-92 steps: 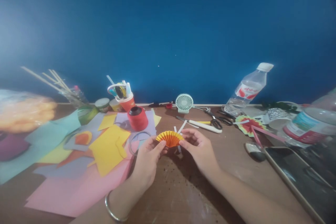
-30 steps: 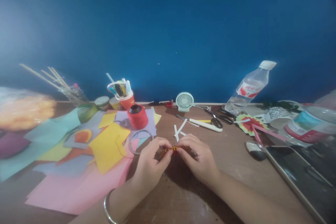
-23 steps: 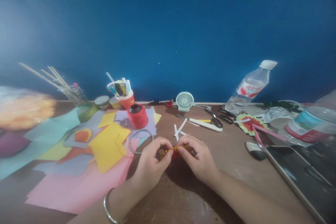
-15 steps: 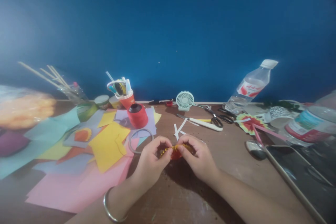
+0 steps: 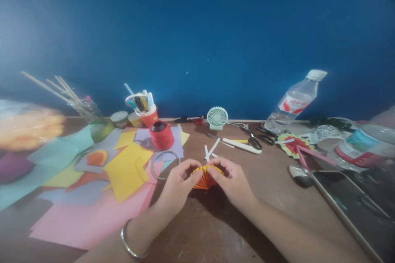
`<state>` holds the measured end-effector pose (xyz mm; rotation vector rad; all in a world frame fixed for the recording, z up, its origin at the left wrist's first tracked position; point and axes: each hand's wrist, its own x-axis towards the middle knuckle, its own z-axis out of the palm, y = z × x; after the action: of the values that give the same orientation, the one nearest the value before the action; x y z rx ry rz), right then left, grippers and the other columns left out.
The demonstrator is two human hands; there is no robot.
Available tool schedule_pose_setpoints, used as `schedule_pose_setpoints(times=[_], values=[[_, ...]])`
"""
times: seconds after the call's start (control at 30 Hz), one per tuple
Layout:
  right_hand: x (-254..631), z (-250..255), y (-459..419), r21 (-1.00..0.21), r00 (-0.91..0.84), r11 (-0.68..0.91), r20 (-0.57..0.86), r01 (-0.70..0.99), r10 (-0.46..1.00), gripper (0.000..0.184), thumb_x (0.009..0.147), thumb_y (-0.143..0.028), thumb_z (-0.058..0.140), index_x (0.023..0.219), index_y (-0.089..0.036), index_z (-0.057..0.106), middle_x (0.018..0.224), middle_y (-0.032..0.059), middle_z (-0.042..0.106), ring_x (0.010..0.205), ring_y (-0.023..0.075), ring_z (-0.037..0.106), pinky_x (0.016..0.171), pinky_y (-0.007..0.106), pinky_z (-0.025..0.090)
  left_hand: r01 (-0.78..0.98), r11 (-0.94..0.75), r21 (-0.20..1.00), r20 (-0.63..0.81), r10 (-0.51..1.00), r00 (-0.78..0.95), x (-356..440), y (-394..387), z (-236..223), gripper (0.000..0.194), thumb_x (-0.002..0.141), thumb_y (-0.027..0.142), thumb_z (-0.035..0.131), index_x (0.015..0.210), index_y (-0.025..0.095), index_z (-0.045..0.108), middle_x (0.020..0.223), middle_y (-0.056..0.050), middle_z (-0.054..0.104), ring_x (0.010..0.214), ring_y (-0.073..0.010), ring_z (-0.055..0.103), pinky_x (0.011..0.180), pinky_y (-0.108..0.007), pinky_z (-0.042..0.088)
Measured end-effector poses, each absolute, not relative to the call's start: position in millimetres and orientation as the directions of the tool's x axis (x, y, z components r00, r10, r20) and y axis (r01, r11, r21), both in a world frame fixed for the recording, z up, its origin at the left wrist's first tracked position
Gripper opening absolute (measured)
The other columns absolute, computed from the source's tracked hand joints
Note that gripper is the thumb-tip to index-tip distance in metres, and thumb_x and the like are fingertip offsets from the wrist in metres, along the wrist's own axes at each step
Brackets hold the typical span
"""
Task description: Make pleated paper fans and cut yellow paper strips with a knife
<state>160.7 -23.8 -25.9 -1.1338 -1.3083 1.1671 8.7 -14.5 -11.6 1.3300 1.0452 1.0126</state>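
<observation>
At the lower middle of the frame, I pinch the small orange-and-yellow pleated paper fan point(image 5: 206, 180) from both sides. The grip of my left hand point(image 5: 178, 181) is closed on one side of its yellow edge, thumb in front; the grip of my right hand point(image 5: 232, 177) is closed on the other. Half a second ago the pleats were bunched nearly edge-on between my fingers; now their orange face is spread toward me. I take that to mean the folds are opening evenly and the work is still at shaping the pleats. Whether the paper touches the counter point(image 5: 271, 222) I cannot tell.

Just beyond my fingers, the white paper strips point(image 5: 212, 148) lie where they lay, crossed. The red thread spool point(image 5: 161, 137), left of centre, and the metal ring point(image 5: 154, 166), near my left hand, are also unmoved.
</observation>
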Motion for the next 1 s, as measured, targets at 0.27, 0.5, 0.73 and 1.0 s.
schedule_pose_setpoints(times=[0.27,0.5,0.73,1.0], values=[[159.9,-29.9,-23.9,-0.998,-0.081,0.057,0.055,0.018,0.995,0.007,0.077,-0.023,0.054,0.071,-0.018,0.055,0.064,-0.0041,0.054,0.06,0.0113,0.05,0.057,0.021,0.041,0.129,-0.042,0.991,0.005,0.962,0.272,8.6,-14.3,-11.3,0.006,0.076,0.02,0.057,0.071,0.017,0.058,0.065,0.002,0.055,0.063,-0.0124,0.049,0.06,-0.022,0.041],[159.8,-29.7,-22.0,-0.999,-0.129,0.052,0.051,0.004,0.99,0.01,0.079,-0.025,0.05,0.071,-0.019,0.051,0.063,-0.0049,0.047,0.059,0.0101,0.043,0.056,0.02,0.037,0.17,-0.047,0.984,-0.01,0.947,0.322,6.8,-13.6,-12.4,0.011,0.08,0.024,0.052,0.074,0.016,0.056,0.065,0.003,0.05,0.062,-0.012,0.044,0.058,-0.022,0.037],[158.4,-31.8,-20.1,-0.982,-0.129,-0.091,-0.07,-0.167,0.989,0.016,0.078,-0.032,0.054,0.074,-0.017,0.051,0.063,-0.0039,0.048,0.057,0.0095,0.044,0.055,0.021,0.038,-0.056,0.145,0.988,-0.117,0.93,0.348,6.7,-12.2,-16.8,0.012,0.08,0.028,0.056,0.083,0.016,0.057,0.075,-0.001,0.056,0.068,-0.0129,0.049,0.062,-0.023,0.04],[158.5,-33.9,-19.8,-0.982,-0.111,-0.081,-0.063,-0.171,0.992,0.015,0.077,-0.031,0.057,0.073,-0.017,0.052,0.064,-0.0036,0.051,0.057,0.0092,0.046,0.054,0.021,0.039,-0.063,0.157,0.986,-0.129,0.938,0.321,7.3,-11.8,-18.7,0.01,0.078,0.025,0.058,0.081,0.016,0.057,0.073,0.0,0.057,0.067,-0.0116,0.05,0.062,-0.023,0.04]])
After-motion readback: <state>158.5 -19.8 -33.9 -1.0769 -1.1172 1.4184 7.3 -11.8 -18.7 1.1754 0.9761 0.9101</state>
